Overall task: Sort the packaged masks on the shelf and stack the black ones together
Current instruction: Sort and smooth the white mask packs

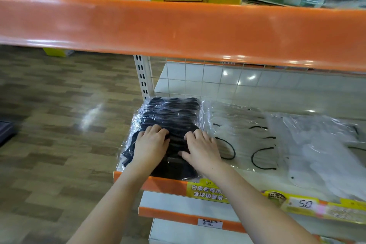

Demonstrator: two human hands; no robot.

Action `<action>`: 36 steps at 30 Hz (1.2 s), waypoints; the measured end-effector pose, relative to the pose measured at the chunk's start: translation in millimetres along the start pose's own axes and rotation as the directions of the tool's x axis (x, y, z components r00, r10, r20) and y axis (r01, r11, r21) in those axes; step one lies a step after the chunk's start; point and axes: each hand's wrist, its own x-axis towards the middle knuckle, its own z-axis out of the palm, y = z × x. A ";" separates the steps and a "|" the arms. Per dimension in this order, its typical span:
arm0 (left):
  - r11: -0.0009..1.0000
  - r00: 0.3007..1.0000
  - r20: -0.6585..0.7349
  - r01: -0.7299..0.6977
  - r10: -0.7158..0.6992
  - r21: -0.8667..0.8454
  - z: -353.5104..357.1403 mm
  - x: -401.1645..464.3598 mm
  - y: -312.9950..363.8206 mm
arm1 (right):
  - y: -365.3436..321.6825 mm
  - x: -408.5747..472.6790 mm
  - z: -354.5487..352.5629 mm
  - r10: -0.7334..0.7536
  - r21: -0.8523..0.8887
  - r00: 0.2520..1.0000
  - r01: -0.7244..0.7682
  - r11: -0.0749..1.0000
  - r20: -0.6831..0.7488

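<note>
You had your left hand and right hand pressed, fingers bent and holding nothing, on the stack of plastic-wrapped black masks, seemingly squaring it; next probably called for checking the clear-bagged white masks beside it.

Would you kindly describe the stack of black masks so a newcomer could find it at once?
Look below the wide orange shelf edge to the white shelf beneath it. At its left end, beside the slotted upright, lies the stack of black masks in clear wrap, with both hands on it. Its neighbours to the right are white masks with black ear loops.
</note>
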 end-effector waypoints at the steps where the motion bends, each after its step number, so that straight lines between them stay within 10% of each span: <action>1: 1.000 1.000 0.003 -0.006 0.006 0.012 0.0 0.2 -1.3 | 1.3 1.5 -0.4 -0.004 -0.006 1.000 0.005 1.000 0.008; 11: 1.000 0.997 -0.075 -0.012 0.010 -0.027 11.4 -6.9 -10.3 | 1.4 22.6 -11.4 -0.036 0.045 0.993 0.031 0.999 0.113; 24: 0.988 0.997 -0.028 -0.079 0.076 -0.136 35.5 2.3 -28.8 | -19.7 25.8 8.4 -0.026 -0.040 0.953 0.015 0.999 -0.301; 36: 0.991 0.998 0.064 -0.008 0.017 -0.135 18.4 -2.9 -20.2 | -23.5 -6.5 31.8 -0.120 -0.031 0.947 0.116 0.993 -0.299</action>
